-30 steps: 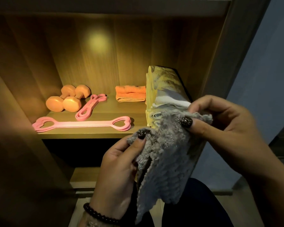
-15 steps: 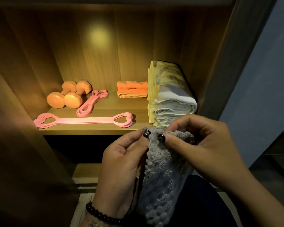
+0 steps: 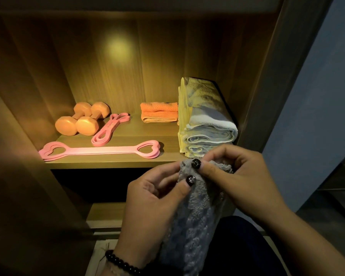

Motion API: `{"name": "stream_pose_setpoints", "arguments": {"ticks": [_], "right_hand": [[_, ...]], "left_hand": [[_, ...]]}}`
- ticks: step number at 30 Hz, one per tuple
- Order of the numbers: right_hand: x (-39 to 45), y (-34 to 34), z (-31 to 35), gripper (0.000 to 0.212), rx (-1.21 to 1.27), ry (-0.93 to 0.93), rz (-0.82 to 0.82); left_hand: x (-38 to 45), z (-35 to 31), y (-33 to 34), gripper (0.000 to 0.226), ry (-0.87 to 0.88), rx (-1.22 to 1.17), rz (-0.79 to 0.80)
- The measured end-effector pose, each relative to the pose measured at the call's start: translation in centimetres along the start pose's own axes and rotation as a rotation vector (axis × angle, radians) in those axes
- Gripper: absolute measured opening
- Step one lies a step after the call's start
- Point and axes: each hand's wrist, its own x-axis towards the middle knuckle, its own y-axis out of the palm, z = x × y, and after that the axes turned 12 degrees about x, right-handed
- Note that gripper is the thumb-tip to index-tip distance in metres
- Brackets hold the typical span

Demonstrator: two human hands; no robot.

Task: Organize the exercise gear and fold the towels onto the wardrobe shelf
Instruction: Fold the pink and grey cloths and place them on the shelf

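Pinching grey towel (image 3: 195, 216) top edge, cloth hanging below both hands' grip

Grey towel (image 3: 195, 226), pinched in my left hand (image 3: 153, 206) & right hand (image 3: 241, 176): thick cloth, nubby, fluffy pile, matt.
Wardrobe shelf (image 3: 112, 162): wood-grain finish, smooth, low sheen under the lamp.
Dumbbells (image 3: 82, 121), x2: orange coating, smooth, matt, looks rubbery or vinyl.
Long band (image 3: 100, 151) w/ heart loops: pink, rubbery, smooth, slight sheen.
Small band (image 3: 110, 129): same pink rubbery look.
Orange towel (image 3: 159, 112): cloth, waffle-textured, matt.
Towel stack (image 3: 205, 124): soft woven cloth, pale, matt.
My nails: dark polish, glossy.
Bracelet (image 3: 122, 263): black beads, shiny.
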Motion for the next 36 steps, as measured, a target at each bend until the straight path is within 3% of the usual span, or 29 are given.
{"name": "stream_pose_setpoints", "arguments": {"ticks": [6, 8, 10, 13, 16, 21, 25, 30, 34, 36], "right_hand": [[1.3, -1.9, 0.3, 0.016, -0.152, 0.039, 0.455], [1.7, -2.1, 0.9, 0.016, -0.358, -0.005, 0.560], [2.2, -1.8, 1.4, 0.016, -0.723, -0.091, 0.632], [3.2, -1.2, 2.4, 0.024, -1.168, -0.114, 0.574], [4.4, -0.5, 3.2, 0.031, -1.343, -0.099, 0.473], [6.7, 1.2, 3.2, 0.037, -1.164, -0.089, 0.421], [8.3, 2.3, 1.6, 0.019, -0.855, 0.002, 0.283], [9.7, 3.9, -0.9, 0.009, -0.714, -0.033, 0.158], [9.9, 4.5, -1.3, 0.017, -0.577, -0.133, 0.078], [8.8, 4.4, -1.6, 0.035, -0.555, -0.164, 0.108]], "left_hand": [[2.4, -0.7, -1.9, 0.028, 0.021, 0.174, -0.065], [3.0, -1.4, -2.7, 0.029, 0.056, 0.219, -0.074], [3.6, -2.0, -3.4, 0.030, 0.091, 0.278, -0.075], [4.3, -2.9, -4.8, 0.034, 0.150, 0.363, -0.090], [5.0, -3.2, -6.3, 0.037, 0.185, 0.402, -0.112], [6.0, -2.5, -8.6, 0.036, 0.179, 0.453, -0.197], [7.0, -1.1, -10.9, 0.031, 0.132, 0.630, -0.292], [8.2, -0.1, -12.3, 0.028, 0.038, 0.663, -0.308], [7.9, -1.1, -12.5, 0.029, 0.076, 0.563, -0.320], [6.3, -1.2, -12.8, 0.031, 0.126, 0.574, -0.274]]}}
